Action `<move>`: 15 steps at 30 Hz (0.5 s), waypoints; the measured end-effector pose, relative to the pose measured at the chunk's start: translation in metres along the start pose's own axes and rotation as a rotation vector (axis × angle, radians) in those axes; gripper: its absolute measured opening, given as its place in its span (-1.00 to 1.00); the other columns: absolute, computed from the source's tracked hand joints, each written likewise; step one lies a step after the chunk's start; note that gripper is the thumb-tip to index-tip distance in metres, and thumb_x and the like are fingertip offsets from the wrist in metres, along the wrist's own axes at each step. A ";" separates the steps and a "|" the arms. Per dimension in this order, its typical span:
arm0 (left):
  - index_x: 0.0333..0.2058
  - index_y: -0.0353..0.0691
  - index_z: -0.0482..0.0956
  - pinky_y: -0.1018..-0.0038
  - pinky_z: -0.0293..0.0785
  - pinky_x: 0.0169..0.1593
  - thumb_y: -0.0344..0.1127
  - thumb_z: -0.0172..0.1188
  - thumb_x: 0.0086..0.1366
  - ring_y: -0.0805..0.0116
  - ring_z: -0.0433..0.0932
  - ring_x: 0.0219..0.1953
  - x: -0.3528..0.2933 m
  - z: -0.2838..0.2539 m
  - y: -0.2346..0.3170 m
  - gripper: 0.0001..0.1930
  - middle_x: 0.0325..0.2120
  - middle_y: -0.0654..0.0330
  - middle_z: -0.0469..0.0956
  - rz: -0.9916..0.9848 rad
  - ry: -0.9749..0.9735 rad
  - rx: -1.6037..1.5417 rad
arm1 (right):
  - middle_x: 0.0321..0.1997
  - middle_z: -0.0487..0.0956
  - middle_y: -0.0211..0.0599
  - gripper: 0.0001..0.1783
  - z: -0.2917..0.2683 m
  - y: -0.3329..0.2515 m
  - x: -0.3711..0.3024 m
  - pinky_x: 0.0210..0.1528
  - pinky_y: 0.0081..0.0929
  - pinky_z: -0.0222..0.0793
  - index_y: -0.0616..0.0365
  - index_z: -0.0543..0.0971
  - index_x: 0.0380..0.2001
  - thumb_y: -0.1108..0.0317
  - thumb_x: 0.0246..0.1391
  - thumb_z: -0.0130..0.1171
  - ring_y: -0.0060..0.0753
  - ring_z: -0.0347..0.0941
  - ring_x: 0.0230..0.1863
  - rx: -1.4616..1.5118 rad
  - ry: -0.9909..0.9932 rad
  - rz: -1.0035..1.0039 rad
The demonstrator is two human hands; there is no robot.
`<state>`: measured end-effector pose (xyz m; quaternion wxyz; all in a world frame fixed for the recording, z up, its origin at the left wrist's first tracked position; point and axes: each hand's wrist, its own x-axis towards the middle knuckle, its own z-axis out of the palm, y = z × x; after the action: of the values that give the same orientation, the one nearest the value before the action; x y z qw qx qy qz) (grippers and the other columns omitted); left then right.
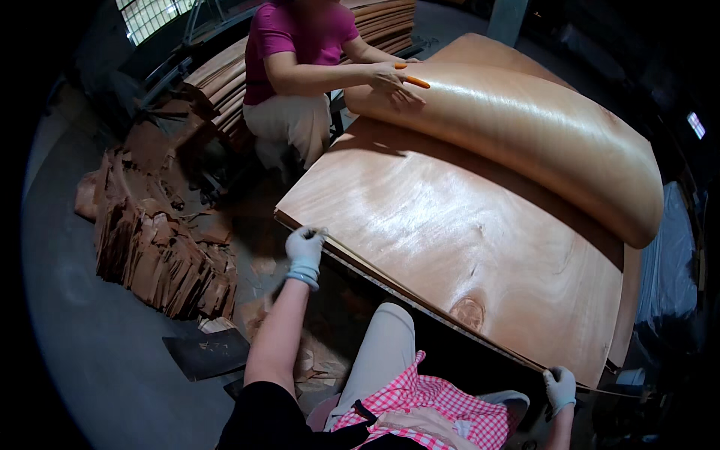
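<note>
A wide, thin wood veneer sheet (420, 217) with a round knot near its front edge lies on a stack in front of me. My left hand (304, 249), in a white glove, is closed on the sheet's front edge close to its left corner. Farther right, my right hand (560, 388), also gloved, pinches the same edge by the near right corner. Both hands' fingertips are partly hidden. Over the far part of the sheet, another veneer sheet (517, 139) is curled up into a large roll.
Across the stack, a person in a magenta shirt (264, 75) rests a hand (396, 84) with slender orange pieces at its fingers on the curled sheet. Broken veneer scraps (161, 255) are heaped on the left floor, near a dark flat panel (206, 354). Curved veneer sheets (225, 82) stand behind.
</note>
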<state>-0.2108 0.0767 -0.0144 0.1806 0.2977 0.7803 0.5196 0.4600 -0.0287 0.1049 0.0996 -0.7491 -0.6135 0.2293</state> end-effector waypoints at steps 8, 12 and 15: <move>-0.41 -0.33 0.66 0.38 0.46 -0.34 -0.23 0.34 0.07 0.32 0.56 -0.52 0.090 -0.033 -0.010 -0.76 -0.54 0.04 0.63 -0.009 0.032 0.341 | -0.48 0.57 0.06 -0.65 0.028 -0.105 0.019 -0.32 -0.31 0.41 0.35 0.60 -0.40 0.19 0.05 0.20 -0.10 0.55 -0.42 0.042 -0.269 -0.073; -0.34 -0.31 0.67 0.37 0.49 -0.24 -0.17 0.37 0.07 0.25 0.61 -0.41 0.104 -0.034 -0.032 -0.70 -0.45 0.00 0.65 0.010 -0.015 0.506 | -0.39 0.60 0.09 -0.63 0.057 -0.095 0.049 -0.22 -0.25 0.42 0.32 0.62 -0.35 0.14 0.05 0.20 0.02 0.57 -0.31 -0.020 -0.336 -0.052; -0.30 -0.33 0.66 0.35 0.50 -0.16 -0.26 0.35 0.05 0.20 0.62 -0.35 0.100 -0.017 -0.022 -0.72 -0.39 0.01 0.66 0.066 -0.059 0.564 | -0.30 0.62 0.10 -0.61 0.052 -0.060 0.059 -0.13 -0.24 0.43 0.29 0.63 -0.29 0.13 0.05 0.19 0.02 0.57 -0.21 -0.086 -0.344 -0.003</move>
<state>-0.3029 0.1236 -0.0248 0.0963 0.3766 0.8782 0.2787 0.3912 0.0349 0.0720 -0.0386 -0.7015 -0.6317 0.3277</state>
